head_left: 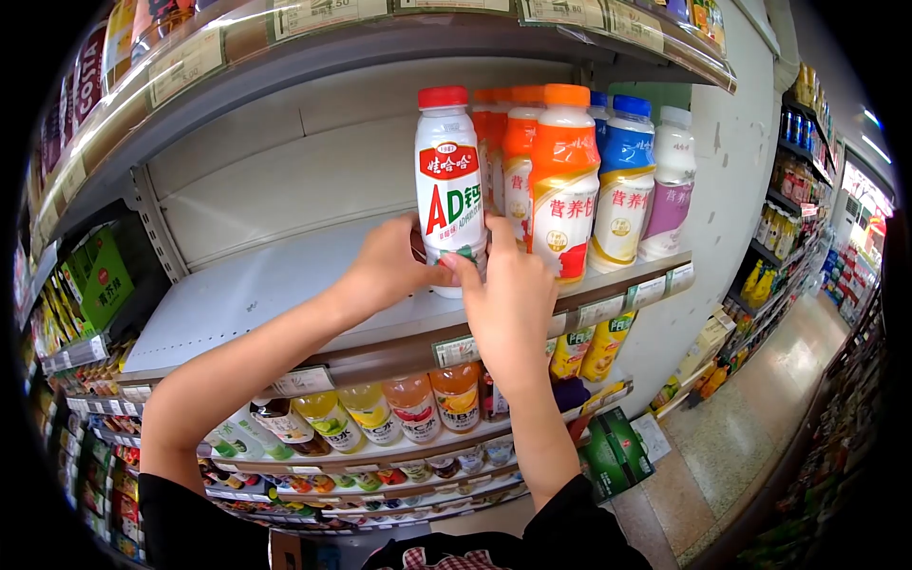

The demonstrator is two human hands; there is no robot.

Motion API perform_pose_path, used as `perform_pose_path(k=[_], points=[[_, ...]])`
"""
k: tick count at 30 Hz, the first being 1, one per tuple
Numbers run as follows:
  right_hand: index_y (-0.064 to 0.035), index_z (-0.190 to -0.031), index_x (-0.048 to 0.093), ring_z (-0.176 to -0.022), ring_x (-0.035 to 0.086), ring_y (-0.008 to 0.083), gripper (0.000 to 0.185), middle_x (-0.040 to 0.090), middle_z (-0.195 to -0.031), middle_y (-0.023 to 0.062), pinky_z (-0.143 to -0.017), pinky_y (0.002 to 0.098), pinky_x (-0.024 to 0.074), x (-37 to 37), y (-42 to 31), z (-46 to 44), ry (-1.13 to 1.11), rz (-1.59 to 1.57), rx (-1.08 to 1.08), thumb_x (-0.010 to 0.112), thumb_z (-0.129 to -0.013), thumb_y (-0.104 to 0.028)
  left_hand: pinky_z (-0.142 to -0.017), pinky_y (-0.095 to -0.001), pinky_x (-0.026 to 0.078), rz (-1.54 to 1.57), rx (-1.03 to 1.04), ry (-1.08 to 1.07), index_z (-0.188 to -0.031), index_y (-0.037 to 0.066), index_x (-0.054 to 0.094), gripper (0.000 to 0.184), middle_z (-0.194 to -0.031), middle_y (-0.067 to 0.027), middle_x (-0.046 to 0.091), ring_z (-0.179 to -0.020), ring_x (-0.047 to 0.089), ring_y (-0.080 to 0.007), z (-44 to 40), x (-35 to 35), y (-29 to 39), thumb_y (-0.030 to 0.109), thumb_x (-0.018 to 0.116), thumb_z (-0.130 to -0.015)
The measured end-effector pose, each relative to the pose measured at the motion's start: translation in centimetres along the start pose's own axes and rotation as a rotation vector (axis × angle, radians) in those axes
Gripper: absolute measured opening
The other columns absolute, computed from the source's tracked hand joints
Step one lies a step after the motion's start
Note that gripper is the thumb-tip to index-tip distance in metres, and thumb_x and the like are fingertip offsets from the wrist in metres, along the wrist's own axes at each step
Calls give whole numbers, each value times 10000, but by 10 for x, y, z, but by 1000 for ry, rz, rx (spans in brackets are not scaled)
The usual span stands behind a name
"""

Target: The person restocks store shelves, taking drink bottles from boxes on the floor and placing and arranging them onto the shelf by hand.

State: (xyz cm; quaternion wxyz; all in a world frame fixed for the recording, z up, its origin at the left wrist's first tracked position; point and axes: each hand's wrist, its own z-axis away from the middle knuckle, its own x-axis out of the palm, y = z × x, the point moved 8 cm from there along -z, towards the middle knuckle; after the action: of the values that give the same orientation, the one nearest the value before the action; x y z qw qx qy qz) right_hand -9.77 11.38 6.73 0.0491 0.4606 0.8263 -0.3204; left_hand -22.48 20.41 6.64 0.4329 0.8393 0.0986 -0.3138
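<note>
A white drink bottle point(449, 180) with a red cap and a green "AD" label stands upright at the front of the shelf point(247, 275). My left hand point(394, 258) grips its lower left side, and my right hand point(508, 290) closes round its lower right, the thumbs meeting in front. Whether its base rests on the shelf I cannot quite tell. Just right of it is an orange bottle point(564, 180) with an orange cap, more like it behind. Beyond that come a blue-capped bottle point(623, 185) and a white-capped bottle with a purple label point(671, 185).
Overhead runs an upper shelf point(399, 47) with price tags on its edge. Lower shelves hold several juice bottles point(408, 408). A green box point(613, 456) sits on the floor at the right, beside the aisle point(741, 408). At left is a green carton point(100, 275).
</note>
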Motion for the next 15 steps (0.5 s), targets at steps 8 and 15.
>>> perform_pose_path(k=[8, 15], points=[[30, -1096, 533, -714, 692, 387, 392, 680, -730, 208, -628, 463, 538, 2, -5, -3, 17, -2, -29, 743, -845, -185, -787, -356, 526, -49, -6, -7, -1052, -13, 671, 443, -939, -143, 725, -837, 685, -236, 1, -3, 8, 153, 857, -685], [18, -1098, 583, -791, 675, 420, 364, 681, -806, 242, -679, 484, 513, 14, 1, -12, -48, -40, 99, 752, -836, -170, -806, -365, 522, -85, -20, 13, -1045, -19, 679, 449, -940, -151, 724, -856, 688, -257, -15, -5, -8, 162, 859, -677]])
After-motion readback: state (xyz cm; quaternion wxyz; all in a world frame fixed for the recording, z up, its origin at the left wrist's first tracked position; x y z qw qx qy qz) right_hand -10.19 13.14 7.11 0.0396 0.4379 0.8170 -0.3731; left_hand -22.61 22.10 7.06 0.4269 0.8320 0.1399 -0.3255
